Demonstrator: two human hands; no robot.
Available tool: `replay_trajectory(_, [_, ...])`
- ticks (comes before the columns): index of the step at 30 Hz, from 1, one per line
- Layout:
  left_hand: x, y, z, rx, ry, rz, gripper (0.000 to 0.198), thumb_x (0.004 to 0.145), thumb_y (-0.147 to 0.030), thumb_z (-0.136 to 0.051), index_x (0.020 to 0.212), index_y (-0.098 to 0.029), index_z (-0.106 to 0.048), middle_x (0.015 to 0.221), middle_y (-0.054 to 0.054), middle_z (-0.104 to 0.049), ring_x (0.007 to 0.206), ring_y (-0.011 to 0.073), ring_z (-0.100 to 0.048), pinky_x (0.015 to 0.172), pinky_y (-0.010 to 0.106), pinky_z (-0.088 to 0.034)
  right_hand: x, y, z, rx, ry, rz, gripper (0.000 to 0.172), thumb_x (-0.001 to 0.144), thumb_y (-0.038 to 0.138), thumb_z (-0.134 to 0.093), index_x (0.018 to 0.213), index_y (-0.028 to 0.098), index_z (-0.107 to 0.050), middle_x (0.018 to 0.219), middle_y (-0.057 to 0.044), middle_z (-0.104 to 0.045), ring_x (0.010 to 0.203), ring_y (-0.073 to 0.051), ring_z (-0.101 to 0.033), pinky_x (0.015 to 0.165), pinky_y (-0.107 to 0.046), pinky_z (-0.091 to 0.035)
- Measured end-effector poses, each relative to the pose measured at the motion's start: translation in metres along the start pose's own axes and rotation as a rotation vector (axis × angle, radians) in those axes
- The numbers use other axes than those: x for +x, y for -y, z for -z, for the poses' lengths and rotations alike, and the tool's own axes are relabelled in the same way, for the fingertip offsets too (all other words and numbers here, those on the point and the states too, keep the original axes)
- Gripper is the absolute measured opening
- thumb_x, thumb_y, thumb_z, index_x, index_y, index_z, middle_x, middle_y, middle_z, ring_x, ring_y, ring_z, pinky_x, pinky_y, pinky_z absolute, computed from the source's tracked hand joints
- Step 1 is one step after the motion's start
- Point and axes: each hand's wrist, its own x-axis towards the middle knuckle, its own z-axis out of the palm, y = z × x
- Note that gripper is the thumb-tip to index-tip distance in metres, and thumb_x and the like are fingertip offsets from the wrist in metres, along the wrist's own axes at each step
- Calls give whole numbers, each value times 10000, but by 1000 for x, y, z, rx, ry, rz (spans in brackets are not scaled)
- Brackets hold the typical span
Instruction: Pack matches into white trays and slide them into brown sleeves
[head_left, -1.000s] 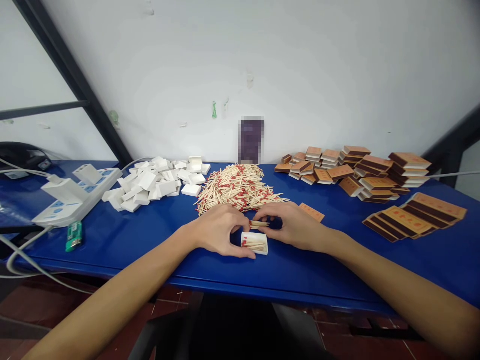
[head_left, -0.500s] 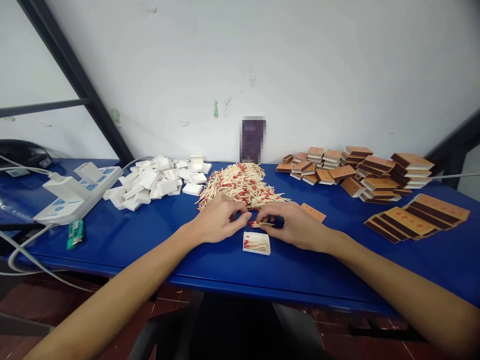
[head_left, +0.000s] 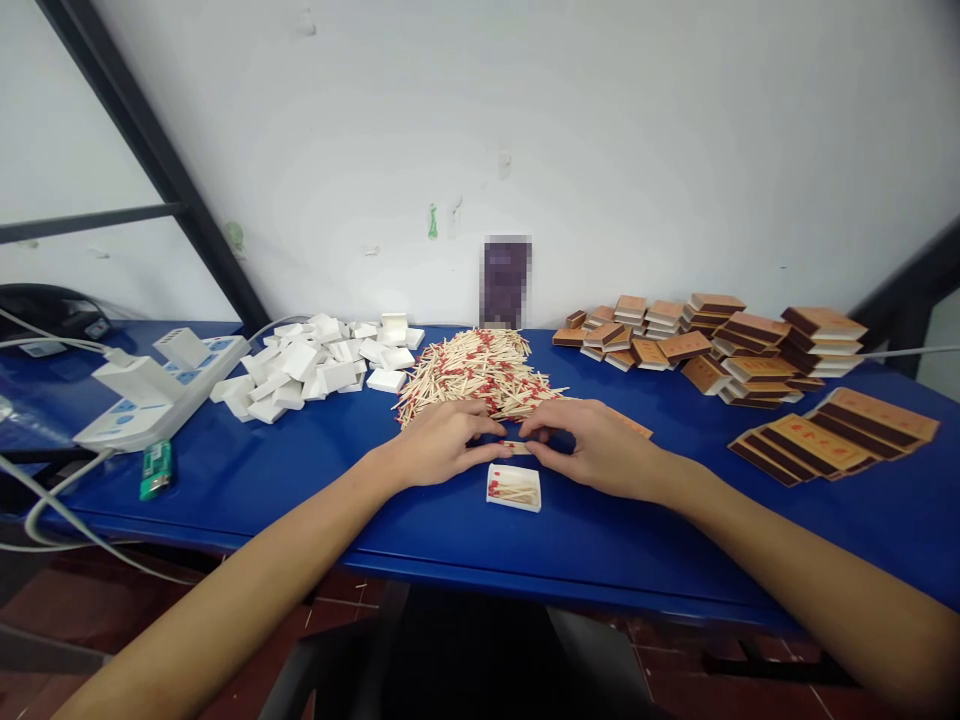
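Note:
A small bunch of matchsticks [head_left: 516, 448] spans the gap between my two hands, lying sideways with red heads to the left. My left hand [head_left: 442, 445] pinches its head end between thumb and fingers. At the plain wooden end, my right hand [head_left: 592, 445] has its thumb and fingers closed on the same bunch. Just below them a white matchbox tray [head_left: 534, 506] sits on the table, partly filled with matches, red heads to the left. Behind my hands rises a large heap of loose matches [head_left: 480, 370].
White matchbox trays [head_left: 315, 365] lie piled at the back left, beside a power strip [head_left: 161, 395] and a green lighter [head_left: 156, 470]. Closed matchboxes [head_left: 675, 335] are stacked at the back right. Flat matchbox sleeves [head_left: 817, 435] fan out on the blue table [head_left: 675, 560].
My left hand has moved slightly right and down and now touches the head end of the bunch. The right hand has shifted slightly, still holding the matches. The tray stays in place.

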Motion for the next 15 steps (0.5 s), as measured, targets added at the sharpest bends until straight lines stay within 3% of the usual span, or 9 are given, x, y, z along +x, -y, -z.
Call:
replay_trajectory(4, [1,1,-2,2,1,-5,367,974,-476,-508,1132,-199,-690,902,45,-628,854,175,-599,741,268,-438,-1,-1,5,-89,73,2,95,878,211,-581,809,192,-642,749,-22,-641,697,-160,-566,651,-284,-411])
replay_trajectory(15, [1,1,-4,-1,-20,-11,288,970,-413,-538,1074,-212,-716,864,34,-612,818,163,-583,719,263,-416,-1,-3,0,-90,68,3,127,894,196,-547,801,193,-634,787,-29,-648,723,-162,-562,668,-290,-398])
